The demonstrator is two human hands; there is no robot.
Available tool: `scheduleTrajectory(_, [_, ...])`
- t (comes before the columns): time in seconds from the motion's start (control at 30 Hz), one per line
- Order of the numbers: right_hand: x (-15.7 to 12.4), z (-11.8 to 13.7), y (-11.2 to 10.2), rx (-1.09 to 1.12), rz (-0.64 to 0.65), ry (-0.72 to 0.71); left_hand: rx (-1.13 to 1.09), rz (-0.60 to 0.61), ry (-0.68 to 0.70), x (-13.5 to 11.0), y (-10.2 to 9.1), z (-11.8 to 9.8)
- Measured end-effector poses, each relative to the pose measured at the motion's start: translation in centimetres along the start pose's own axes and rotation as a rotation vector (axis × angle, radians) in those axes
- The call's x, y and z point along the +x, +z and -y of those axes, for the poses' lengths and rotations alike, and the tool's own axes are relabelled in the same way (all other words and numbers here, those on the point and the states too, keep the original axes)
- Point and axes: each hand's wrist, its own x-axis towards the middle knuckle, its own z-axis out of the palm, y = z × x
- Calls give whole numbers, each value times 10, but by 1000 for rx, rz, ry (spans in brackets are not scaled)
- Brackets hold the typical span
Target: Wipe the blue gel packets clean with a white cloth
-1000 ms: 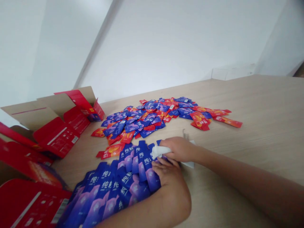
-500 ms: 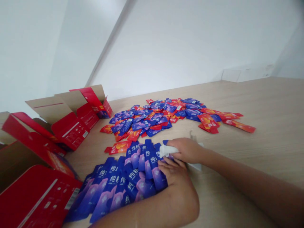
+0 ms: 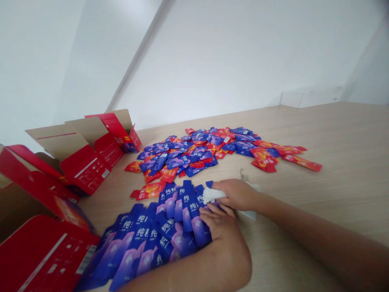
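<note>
Blue-purple sachets (image 3: 130, 255) overlap in rows on the near part of the table. My left hand (image 3: 220, 223) rests on the right end of these rows, fingers stretched out over the sachets. Just beyond it, my right hand (image 3: 237, 195) is closed around a crumpled white cloth or tissue (image 3: 212, 195). The cloth sits against the upper ends of the rightmost sachets, and a blue sachet tip shows above it. A white piece (image 3: 252, 213) pokes out below my right wrist. What lies under both palms is hidden.
Open red cartons (image 3: 39, 247) line the left side, flaps raised. A mixed heap of blue and orange-red sachets (image 3: 182, 156) lies farther back, with a few orange-red sachets (image 3: 302, 162) trailing right. The pale wooden table (image 3: 340, 162) meets a white wall (image 3: 243, 61).
The view has shifted slightly, so everything sits a little farther left and lower. Both hands keep almost the same place on the sachets, and the white cloth stays in my right hand.
</note>
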Motion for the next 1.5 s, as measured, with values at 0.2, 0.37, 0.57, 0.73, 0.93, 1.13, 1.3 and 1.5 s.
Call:
scheduleTrajectory(0.2, [0, -15, -3, -81, -46, 164, 36, 26, -2, 1, 1, -1])
scheduleTrajectory(0.37, [-2, -3, -7, -9, -64, 84, 54, 30, 4, 0, -1, 0])
scheduleTrajectory(0.57, [1, -5, 3, -65, 20, 100, 127, 59, 47, 0, -7, 3])
scheduleTrajectory(0.73, [-2, -12, -5, -106, -91, 174, 129, 74, 35, 1, -7, 4])
scheduleTrajectory(0.93, [-2, 4, 0, -34, -36, -20, 149, 70, 40, 1, -8, 6])
scheduleTrajectory(1.13, [0, -11, -2, -135, -19, 183, 97, 50, -11, 4, 1, 2])
scheduleTrajectory(1.3, [-4, 0, -7, -96, -80, 130, 200, 78, 51, 1, -2, 3])
scheduleTrajectory(1.5, [-1, -4, 0, -98, 6, 107, 263, 78, 72, 1, -4, 5])
